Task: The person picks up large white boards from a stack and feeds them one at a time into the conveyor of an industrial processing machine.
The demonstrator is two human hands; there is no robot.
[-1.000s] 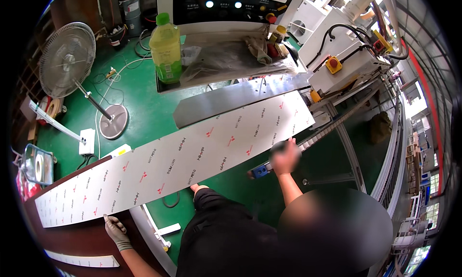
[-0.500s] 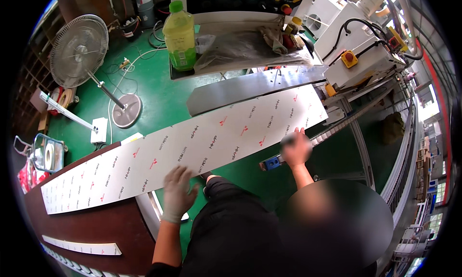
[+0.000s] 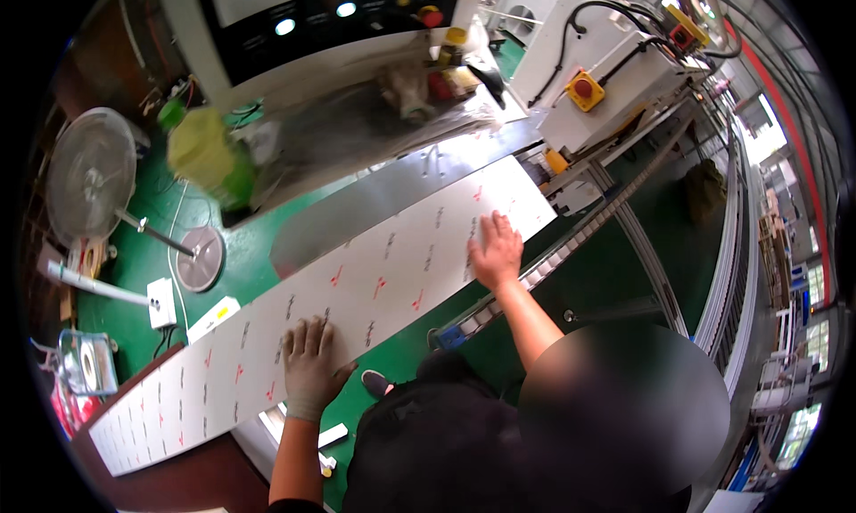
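A long white panel (image 3: 348, 286) under a printed protective film slants from the lower left up to the right in front of me. Its left end lies over a dark brown board (image 3: 209, 477); toward the right it borders a bare metal plate (image 3: 348, 210). My left hand (image 3: 312, 370), in a thin greyish glove, rests on the panel by its near edge, fingers spread and thumb apart. Near the panel's right end, my bare right hand (image 3: 497, 253) lies flat on top with fingers stretched out. Neither hand grips anything.
Beyond the plate, a machine's tray holds a yellow-green bottle (image 3: 209, 161), crumpled plastic and small items, below a control panel (image 3: 330, 27). A standing fan (image 3: 94, 176) is at left. At right are a yellow button box (image 3: 585, 91) and a conveyor rail (image 3: 615, 192).
The view has shifted and turned. Both hands have moved farther onto the panel from its near edge. The right hand now lies flat on the panel's face.
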